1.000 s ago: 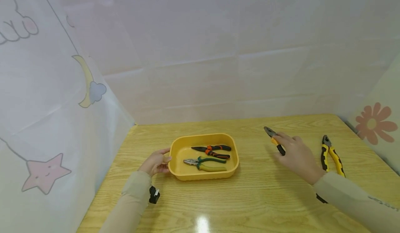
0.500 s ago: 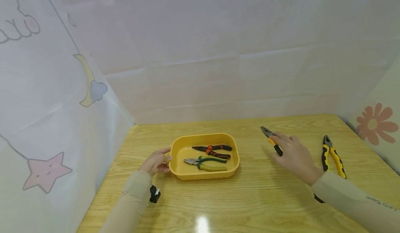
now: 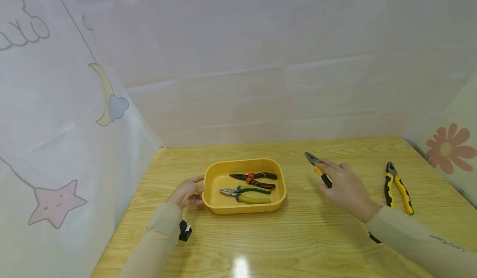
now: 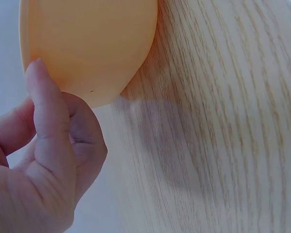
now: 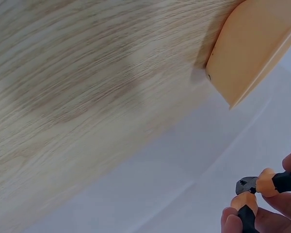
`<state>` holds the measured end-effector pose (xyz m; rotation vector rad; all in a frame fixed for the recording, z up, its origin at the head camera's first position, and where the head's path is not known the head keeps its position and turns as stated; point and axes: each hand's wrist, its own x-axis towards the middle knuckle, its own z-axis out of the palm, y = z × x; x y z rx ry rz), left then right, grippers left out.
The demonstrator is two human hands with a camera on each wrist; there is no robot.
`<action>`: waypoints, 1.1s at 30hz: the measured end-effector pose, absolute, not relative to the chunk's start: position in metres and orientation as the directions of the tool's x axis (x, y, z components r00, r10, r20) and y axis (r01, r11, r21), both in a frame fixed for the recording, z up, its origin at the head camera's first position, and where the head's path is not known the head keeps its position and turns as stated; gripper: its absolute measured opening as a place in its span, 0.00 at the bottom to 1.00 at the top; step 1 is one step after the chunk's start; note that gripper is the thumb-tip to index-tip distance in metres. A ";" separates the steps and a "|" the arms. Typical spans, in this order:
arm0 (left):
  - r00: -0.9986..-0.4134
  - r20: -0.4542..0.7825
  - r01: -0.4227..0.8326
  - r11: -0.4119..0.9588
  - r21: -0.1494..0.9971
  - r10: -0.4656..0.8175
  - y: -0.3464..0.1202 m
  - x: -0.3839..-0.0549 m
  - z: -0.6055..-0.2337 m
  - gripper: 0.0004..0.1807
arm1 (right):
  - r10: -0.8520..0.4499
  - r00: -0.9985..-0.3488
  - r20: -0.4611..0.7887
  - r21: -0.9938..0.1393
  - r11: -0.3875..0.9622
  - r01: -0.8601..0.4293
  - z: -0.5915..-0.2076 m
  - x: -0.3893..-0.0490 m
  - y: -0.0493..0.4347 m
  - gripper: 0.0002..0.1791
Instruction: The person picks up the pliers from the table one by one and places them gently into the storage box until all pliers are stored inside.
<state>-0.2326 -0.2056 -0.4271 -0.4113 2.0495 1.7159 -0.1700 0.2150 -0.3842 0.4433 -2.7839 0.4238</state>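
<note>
In the head view, the left hand [image 3: 187, 193] grips the left end of the yellow tray [image 3: 242, 210], where red-and-black pliers [image 3: 261, 184] lie behind green-handled pliers [image 3: 255, 189]; the right hand [image 3: 344, 189] holds orange-handled pliers [image 3: 319, 169] to the right of the tray, apart from it; yellow-handled pliers [image 3: 391, 170] lie farther right on the table [image 3: 279, 245]. In the left wrist view, the left hand pinches the tray's wall; in the right wrist view, the right hand holds the orange-handled pliers, their handles spread.
</note>
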 end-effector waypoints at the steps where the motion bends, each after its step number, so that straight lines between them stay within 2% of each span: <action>1: -0.863 -0.503 -0.487 0.189 0.853 0.049 -0.206 -0.233 -0.427 0.30 | -0.255 -0.910 0.326 -0.239 0.909 -0.340 -0.384 -0.170 0.214 0.28; 13: -0.867 -0.497 -0.482 0.179 0.858 0.048 -0.205 -0.234 -0.426 0.29 | -0.301 -0.889 0.345 -0.262 0.879 -0.399 -0.387 -0.170 0.204 0.28; 20: -0.867 -0.494 -0.478 0.180 0.860 0.057 -0.206 -0.234 -0.426 0.29 | -0.319 -0.894 0.314 -0.293 0.863 -0.411 -0.391 -0.172 0.196 0.28; 33: -0.865 -0.500 -0.485 0.183 0.855 0.047 -0.206 -0.234 -0.427 0.29 | -0.374 -0.860 0.348 -0.256 0.845 -0.470 -0.396 -0.174 0.185 0.29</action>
